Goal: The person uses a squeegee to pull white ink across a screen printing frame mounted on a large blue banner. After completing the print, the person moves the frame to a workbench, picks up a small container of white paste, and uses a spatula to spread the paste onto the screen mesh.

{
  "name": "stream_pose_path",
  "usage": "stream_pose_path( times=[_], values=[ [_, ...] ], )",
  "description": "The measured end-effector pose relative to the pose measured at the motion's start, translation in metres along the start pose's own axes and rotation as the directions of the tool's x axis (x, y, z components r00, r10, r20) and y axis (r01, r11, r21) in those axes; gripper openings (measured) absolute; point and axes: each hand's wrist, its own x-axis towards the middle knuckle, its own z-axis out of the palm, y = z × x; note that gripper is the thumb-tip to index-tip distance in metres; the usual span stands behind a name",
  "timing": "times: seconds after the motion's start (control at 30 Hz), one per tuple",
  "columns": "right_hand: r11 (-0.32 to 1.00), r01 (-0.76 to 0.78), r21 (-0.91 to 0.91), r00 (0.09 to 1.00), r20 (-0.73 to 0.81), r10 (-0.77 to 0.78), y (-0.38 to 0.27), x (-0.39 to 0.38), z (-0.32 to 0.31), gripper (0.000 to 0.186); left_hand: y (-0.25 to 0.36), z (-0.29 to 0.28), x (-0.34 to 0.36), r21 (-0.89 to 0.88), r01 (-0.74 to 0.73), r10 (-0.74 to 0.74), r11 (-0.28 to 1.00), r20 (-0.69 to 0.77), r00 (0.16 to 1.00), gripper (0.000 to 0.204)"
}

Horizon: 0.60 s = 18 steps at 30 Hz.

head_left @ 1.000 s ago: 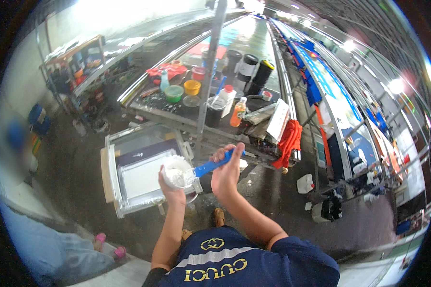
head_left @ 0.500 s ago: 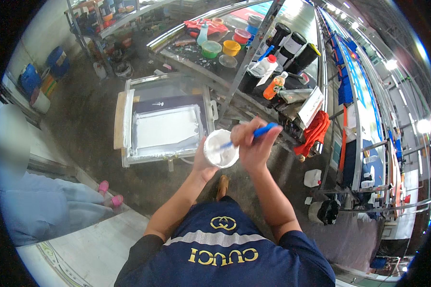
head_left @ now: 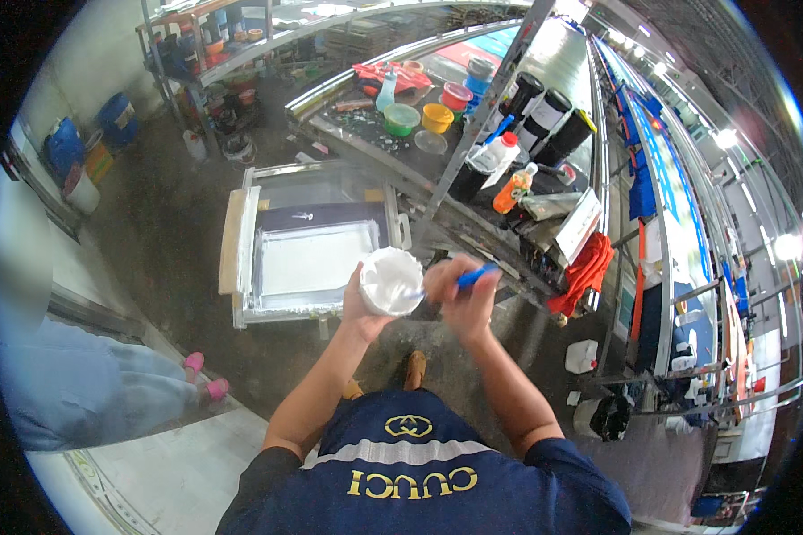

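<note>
My left hand (head_left: pixel 360 308) is wrapped round the side of a white tub (head_left: pixel 392 312), tilted so that its open mouth shows. Thick white paste (head_left: pixel 391 282) coats the inside and the rim. A blue-handled tool (head_left: pixel 477 275) is gripped in my right hand (head_left: pixel 462 301), just right of the tub. Its pale lower end reaches into the paste; motion blur hides what kind of end it has. Beyond my hands, slightly left, lies a screen printing frame (head_left: pixel 241 308) with a white rectangle (head_left: pixel 317 254) in its mesh.
A dark bench (head_left: pixel 352 120) ahead carries a green bowl (head_left: pixel 401 118), a yellow bowl (head_left: pixel 437 117), black bottles (head_left: pixel 544 116) and an orange drink bottle (head_left: pixel 515 189). Red cloth (head_left: pixel 587 272) hangs at its near end. A person in pink shoes (head_left: pixel 215 389) stands at left. A white jug (head_left: pixel 582 357) is on the floor.
The tub has shifted left and tilted more toward me. My right hand has come slightly lower with the blue-handled tool, its end still in the paste. The view has shifted slightly.
</note>
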Motion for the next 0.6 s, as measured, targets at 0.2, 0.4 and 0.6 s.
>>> stream_pose_path(
  times=[0.2, 0.4, 0.6],
  values=[
    [0.995, 0.053, 0.084, 0.985, -0.169, -0.038, 0.001, 0.03, -0.001, 0.068, -0.008, -0.004, -0.008, 0.028, 0.049, -0.045, 0.998, -0.117, 0.992, 0.063],
    [0.981, -0.09, 0.173, 0.995, -0.027, 0.096, 0.01, 0.008, 0.018, 0.068, -0.014, -0.021, 0.008, 0.006, -0.029, 0.029, 1.0, -0.077, 0.997, 0.064],
    [1.0, -0.015, 0.013, 0.998, -0.053, 0.015, 0.004, -0.001, 0.003, 0.067, 0.003, -0.012, -0.008, -0.02, 0.009, -0.011, 1.0, -0.082, 0.997, 0.061]
  ],
)
